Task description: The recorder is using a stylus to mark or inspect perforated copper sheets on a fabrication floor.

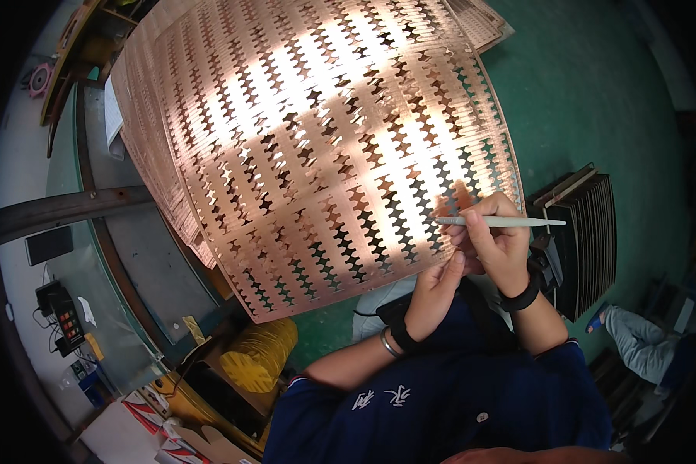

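1. The large, thin copper-coloured sheet punched with rows of bow-tie-shaped cut-outs (317,147) fills the view from 9 to 2 o'clock, held up against the light with its lower right corner at the hands. It bows visibly; if it flexes further, a crease could set in the thin webs between the holes.
2. The left hand (435,292), at about 5 o'clock from the centre, is closed narrowly with its fingertips at the sheet's bottom edge. That is a small grip for so wide a sheet, so the sheet could slip or swing.
3. The right hand (496,243) is closed around a slim white pen-like tool (503,222), lying level with its tip at the sheet's lower right edge. Pressing too hard there could bend or tear a narrow web, or scratch the surface.
4. A stack of dark flat plates (588,240) stands at 3 o'clock, near the right elbow; a sudden arm movement could knock it.
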Demonstrator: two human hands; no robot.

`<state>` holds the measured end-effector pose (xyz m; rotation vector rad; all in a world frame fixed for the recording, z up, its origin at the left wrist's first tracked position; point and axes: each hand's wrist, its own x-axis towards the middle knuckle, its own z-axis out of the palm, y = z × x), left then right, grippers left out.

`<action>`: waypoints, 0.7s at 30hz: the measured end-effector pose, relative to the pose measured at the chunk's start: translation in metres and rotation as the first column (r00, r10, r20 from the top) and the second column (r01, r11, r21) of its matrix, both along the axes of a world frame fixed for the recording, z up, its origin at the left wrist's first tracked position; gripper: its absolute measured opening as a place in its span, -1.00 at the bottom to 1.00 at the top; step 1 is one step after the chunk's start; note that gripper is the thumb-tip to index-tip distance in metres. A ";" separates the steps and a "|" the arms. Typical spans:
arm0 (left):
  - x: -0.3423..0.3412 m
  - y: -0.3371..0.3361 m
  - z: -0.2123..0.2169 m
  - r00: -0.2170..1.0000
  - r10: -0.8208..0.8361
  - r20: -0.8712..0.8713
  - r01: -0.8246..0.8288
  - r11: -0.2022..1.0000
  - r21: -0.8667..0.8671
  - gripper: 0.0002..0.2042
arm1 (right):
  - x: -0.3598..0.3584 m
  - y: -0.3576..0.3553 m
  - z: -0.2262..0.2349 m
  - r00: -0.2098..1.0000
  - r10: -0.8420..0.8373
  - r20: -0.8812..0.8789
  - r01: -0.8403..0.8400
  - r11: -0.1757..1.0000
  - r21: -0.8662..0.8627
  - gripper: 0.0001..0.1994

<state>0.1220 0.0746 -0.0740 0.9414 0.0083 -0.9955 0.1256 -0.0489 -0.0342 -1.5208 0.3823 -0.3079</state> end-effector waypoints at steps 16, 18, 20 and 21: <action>-0.002 0.000 -0.006 1.000 -0.009 -0.030 0.008 0.999 -0.033 -0.64 | -0.007 -0.004 0.001 1.000 -0.014 0.027 0.018 0.992 -0.123 -0.93; -0.002 0.000 -0.003 0.999 -0.004 -0.034 0.003 1.000 -0.025 -0.64 | -0.010 -0.005 -0.002 1.000 -0.003 0.024 0.007 0.983 -0.184 -0.93; -0.001 0.000 -0.001 0.999 0.002 -0.037 -0.003 1.000 -0.017 -0.64 | -0.010 -0.005 -0.003 1.000 0.009 0.021 -0.004 0.970 -0.245 -0.93; -0.001 0.000 0.000 0.999 0.003 -0.035 -0.004 1.000 -0.017 -0.64 | -0.010 -0.003 -0.003 1.000 0.008 0.023 -0.002 0.969 -0.248 -0.92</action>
